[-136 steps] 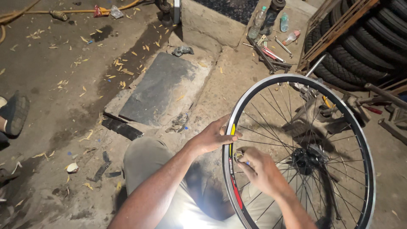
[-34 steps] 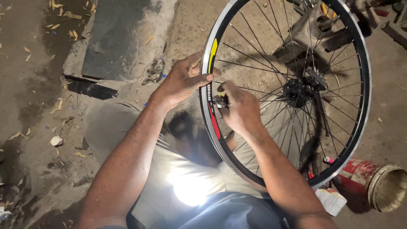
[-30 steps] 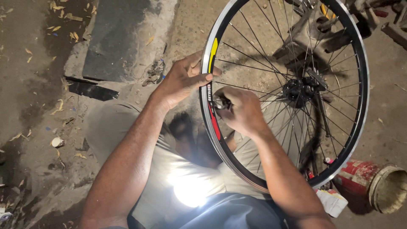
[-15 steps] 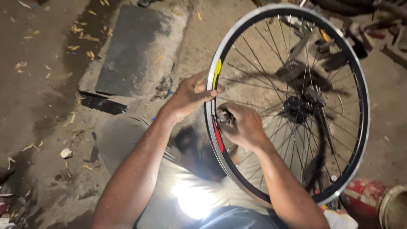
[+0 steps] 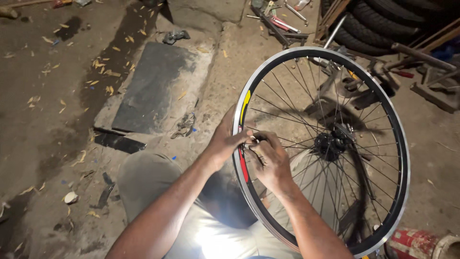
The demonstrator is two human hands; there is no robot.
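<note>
A spoked bicycle wheel with a black rim (image 5: 292,52), yellow and red rim stickers and a black hub (image 5: 329,144) stands upright over my knees. My left hand (image 5: 224,140) grips the near side of the rim from outside, thumb on the rim edge. My right hand (image 5: 270,160) reaches inside the wheel and pinches a small dark tool (image 5: 253,140) against a spoke where it meets the rim, right next to my left thumb. What kind of tool it is cannot be told.
A dark flat slab (image 5: 151,91) lies on the dirt floor to the left. Tyres (image 5: 383,26) are stacked at the upper right, with hand tools (image 5: 282,24) on the ground beside them. A red can (image 5: 414,242) sits at the lower right.
The view has tilted up, so the whole wheel and the tyre stack show again. Both hands stay at the same spot on the rim, the right fingers shifting slightly at the spoke.
</note>
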